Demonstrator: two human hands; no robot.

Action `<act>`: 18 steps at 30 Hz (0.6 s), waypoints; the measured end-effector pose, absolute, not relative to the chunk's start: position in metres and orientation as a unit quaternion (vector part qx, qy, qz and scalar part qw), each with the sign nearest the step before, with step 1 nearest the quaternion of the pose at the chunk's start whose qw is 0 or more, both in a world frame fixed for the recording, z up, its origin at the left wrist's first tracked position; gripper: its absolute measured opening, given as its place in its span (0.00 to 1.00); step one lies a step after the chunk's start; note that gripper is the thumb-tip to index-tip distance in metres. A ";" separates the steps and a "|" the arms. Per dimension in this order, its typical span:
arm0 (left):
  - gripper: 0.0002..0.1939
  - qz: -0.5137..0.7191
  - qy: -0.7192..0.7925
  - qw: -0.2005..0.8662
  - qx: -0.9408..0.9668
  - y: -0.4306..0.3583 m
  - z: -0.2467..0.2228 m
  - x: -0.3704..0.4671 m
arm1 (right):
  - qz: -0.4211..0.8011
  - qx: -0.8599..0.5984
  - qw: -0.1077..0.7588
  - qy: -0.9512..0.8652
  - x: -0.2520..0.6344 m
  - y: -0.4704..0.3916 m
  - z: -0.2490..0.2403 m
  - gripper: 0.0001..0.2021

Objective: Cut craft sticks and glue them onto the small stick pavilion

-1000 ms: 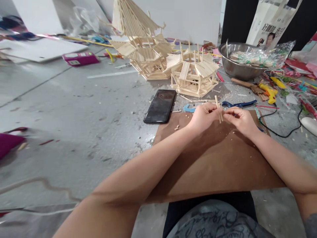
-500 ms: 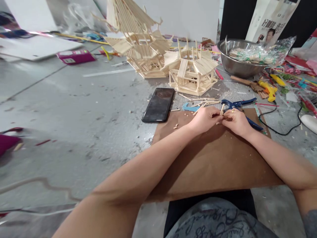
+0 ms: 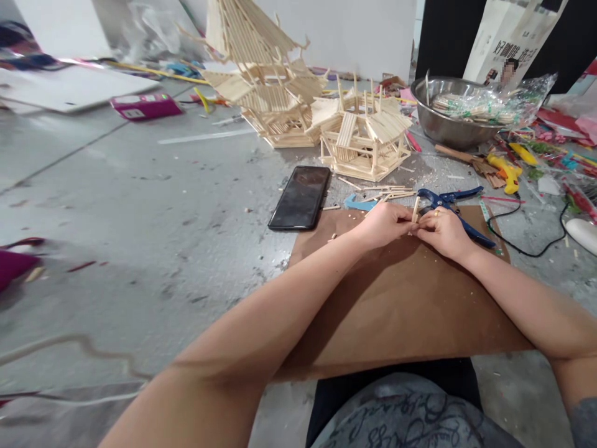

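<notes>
My left hand (image 3: 388,224) and my right hand (image 3: 441,230) meet fingertip to fingertip over the far part of a brown board (image 3: 410,305). Between them a short wooden stick (image 3: 415,210) stands nearly upright, pinched at its lower end by the closed left fingers. The right thumb and fingers are pinched together close against its base; whatever they grip is hidden. Just beyond my right hand lies a blue-handled cutter (image 3: 476,233). Loose wooden sticks (image 3: 392,188) and a light blue tool (image 3: 359,203) lie past my left hand.
A black phone (image 3: 299,198) lies left of the board. Behind stand a stick-built pagoda (image 3: 275,99) and a smaller stick pavilion (image 3: 364,143). On the right are a metal bowl (image 3: 448,127) with bagged sticks, a yellow glue gun (image 3: 507,174) with its cord, and craft scraps.
The hands stay together at nearly the same spot, and the stick between them has shifted slightly left and stands a little straighter. The camera view has moved slightly.
</notes>
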State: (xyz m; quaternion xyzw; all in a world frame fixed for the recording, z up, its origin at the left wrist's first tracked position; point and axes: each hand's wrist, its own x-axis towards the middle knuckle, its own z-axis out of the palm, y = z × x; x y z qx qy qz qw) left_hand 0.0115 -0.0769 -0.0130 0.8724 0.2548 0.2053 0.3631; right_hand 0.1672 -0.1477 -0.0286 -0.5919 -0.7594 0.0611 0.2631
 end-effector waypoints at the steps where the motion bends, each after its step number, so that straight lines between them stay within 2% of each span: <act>1: 0.11 0.207 0.255 0.366 0.870 -0.077 -0.014 0.012 | 0.057 -0.594 0.257 -0.760 0.167 -0.148 -0.029 0.09; 5: 0.11 0.233 0.264 0.374 0.858 -0.080 -0.018 0.013 | 0.052 -0.599 0.240 -0.762 0.171 -0.148 -0.024 0.07; 11: 0.10 0.226 0.267 0.381 0.856 -0.083 -0.015 0.013 | 0.139 -0.601 0.376 -0.692 0.172 -0.151 -0.010 0.11; 18: 0.12 0.235 0.229 0.347 0.879 -0.082 -0.013 0.015 | 0.137 -0.592 0.411 -0.680 0.159 -0.152 -0.012 0.06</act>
